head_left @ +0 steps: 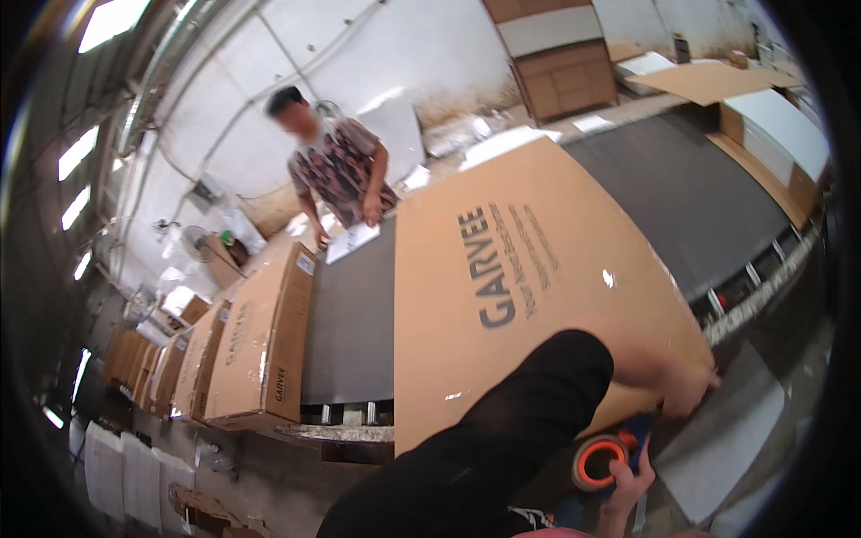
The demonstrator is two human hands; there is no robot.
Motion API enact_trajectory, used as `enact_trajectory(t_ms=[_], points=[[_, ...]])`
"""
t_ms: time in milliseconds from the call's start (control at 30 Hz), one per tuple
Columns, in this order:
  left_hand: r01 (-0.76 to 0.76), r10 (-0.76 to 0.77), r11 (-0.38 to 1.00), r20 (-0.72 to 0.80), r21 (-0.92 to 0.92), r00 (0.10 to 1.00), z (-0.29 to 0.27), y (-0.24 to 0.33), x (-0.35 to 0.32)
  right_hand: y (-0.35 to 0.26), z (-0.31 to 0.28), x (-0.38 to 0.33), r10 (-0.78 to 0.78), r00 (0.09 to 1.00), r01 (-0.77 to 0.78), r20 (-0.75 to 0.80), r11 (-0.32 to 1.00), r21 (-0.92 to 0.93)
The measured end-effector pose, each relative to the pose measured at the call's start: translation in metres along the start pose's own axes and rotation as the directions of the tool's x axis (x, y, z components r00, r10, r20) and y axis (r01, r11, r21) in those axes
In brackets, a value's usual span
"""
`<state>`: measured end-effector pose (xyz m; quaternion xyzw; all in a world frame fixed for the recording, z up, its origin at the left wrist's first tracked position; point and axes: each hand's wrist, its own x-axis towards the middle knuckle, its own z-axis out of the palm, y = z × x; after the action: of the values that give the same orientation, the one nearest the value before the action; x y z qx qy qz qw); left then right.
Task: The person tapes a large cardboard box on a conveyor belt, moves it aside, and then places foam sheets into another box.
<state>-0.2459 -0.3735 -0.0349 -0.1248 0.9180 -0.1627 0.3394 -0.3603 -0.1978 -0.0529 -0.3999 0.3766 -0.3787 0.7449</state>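
Observation:
A large flat cardboard carton (574,242) with dark printing lies on the conveyor belt in front of me. My left arm, in a black sleeve, reaches across its near side. At the carton's near right corner is my left hand (686,387), bent over the edge; its fingers are blurred and mostly hidden. Lower down, just off that edge, my right hand (630,489) is closed round a blue tape dispenser (642,438). The dispenser's tape roll (599,463) has an orange core and sits close below the carton's edge.
A person (339,166) across the belt (350,332) handles a white panel (353,242). Several cartons (260,345) stand in a row at left. An opened carton (762,148) with white sheets lies at far right. A pale sheet (726,430) hangs near my hands. Rollers (752,271) line the belt's edge.

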Motion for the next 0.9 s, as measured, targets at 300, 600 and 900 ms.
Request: enact_trajectory(t_ms=[300,600,900], points=[[0.036,-0.021,0.993,-0.137,0.108,0.990,0.010,0.192,-0.143,0.119,0.131,-0.183,-0.067,0.998,0.064,-0.015,0.984,-0.164],[-0.317,-0.058,0.870,-0.717,-0.377,0.694,0.033,0.390,-0.273,0.246,0.251,-0.333,-0.197,0.980,0.184,-0.008,0.925,-0.334],[-0.053,-0.149,0.904,-0.429,-0.424,0.891,0.027,0.397,-0.298,0.285,0.242,-0.283,-0.160,0.982,0.183,0.099,0.686,-0.705]])
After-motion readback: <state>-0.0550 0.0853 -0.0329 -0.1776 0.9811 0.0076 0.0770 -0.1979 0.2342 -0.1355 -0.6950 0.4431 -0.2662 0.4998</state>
